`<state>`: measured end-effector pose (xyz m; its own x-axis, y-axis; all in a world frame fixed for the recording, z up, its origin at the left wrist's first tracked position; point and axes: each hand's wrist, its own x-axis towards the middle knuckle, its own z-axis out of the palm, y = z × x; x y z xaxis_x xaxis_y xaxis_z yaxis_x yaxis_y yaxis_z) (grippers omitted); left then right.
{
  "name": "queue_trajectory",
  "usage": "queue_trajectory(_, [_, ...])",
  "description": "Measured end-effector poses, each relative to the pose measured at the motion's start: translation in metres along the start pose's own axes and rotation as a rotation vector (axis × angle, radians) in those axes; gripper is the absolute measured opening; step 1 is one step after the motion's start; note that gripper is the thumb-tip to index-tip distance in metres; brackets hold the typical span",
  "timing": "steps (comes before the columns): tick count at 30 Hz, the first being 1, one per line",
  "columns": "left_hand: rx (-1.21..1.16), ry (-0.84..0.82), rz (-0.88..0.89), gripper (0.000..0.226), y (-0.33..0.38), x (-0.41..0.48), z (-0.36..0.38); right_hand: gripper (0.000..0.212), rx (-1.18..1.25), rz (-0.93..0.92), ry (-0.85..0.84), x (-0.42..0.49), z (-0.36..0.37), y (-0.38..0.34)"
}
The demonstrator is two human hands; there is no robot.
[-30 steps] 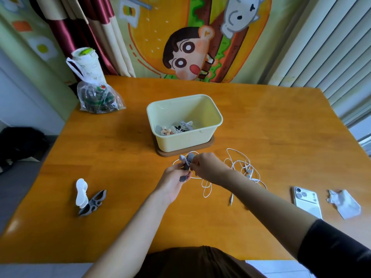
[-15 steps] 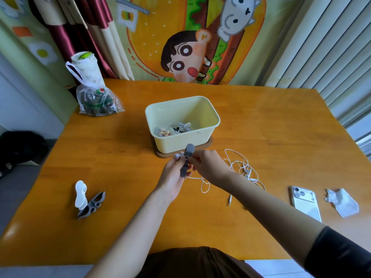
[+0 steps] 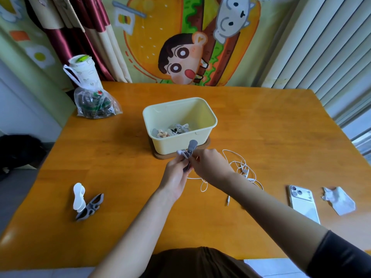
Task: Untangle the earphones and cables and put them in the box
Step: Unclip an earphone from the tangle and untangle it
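Pointing lengthwise at box [image 3: 172, 145], grey winder [image 3: 192, 146] sits in left hand [image 3: 175, 177].

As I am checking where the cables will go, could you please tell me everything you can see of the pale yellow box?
The pale yellow box looks like smooth plastic: rectangular, rounded corners, thickened rim, open on top. It stands upright on a brown, wood-like base near the middle of the orange table. A few small wound cable bundles lie on its bottom, toward the near side. The left hand and right hand hold a grey clip just in front, not visibly touching it.
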<state>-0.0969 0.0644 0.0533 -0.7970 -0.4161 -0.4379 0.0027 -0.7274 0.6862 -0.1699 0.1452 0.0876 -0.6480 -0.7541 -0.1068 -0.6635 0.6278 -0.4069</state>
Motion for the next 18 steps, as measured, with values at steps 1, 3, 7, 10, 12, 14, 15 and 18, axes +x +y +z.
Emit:
queue_trajectory(1, [-0.028, 0.007, -0.006, 0.026, 0.0004, -0.0004, 0.0002, 0.029, -0.001, 0.003, -0.006, -0.0005, -0.0004, 0.0003])
queue_trajectory(3, [-0.089, 0.017, -0.019, 0.027, 0.0007, -0.0018, 0.0006, 0.028, -0.002, 0.013, -0.015, -0.0008, -0.0014, 0.0020])
queue_trajectory(7, [-0.135, 0.025, -0.021, 0.022, 0.0000, -0.0036, 0.0016, 0.028, 0.015, 0.019, -0.019, -0.0006, -0.0018, 0.0044])
queue_trajectory(10, [-0.087, 0.003, 0.020, 0.022, -0.0007, -0.0040, 0.0022, 0.030, 0.056, 0.013, 0.008, -0.0021, -0.0017, 0.0038])
queue_trajectory(12, [-0.073, -0.010, 0.026, 0.023, -0.0018, -0.0041, 0.0020, 0.031, 0.063, 0.012, 0.036, -0.0027, -0.0018, 0.0028])
queue_trajectory(14, [-0.074, -0.022, 0.019, 0.024, -0.0024, -0.0046, 0.0014, 0.032, 0.057, 0.012, 0.062, -0.0028, -0.0019, 0.0015])
queue_trajectory(15, [-0.085, -0.024, 0.016, 0.025, -0.0025, -0.0046, 0.0009, 0.032, 0.053, 0.008, 0.071, -0.0027, -0.0018, 0.0011])
queue_trajectory(18, [-0.148, -0.020, 0.008, 0.027, -0.0012, -0.0056, 0.0011, 0.032, 0.055, 0.006, 0.088, -0.0026, -0.0020, 0.0006])
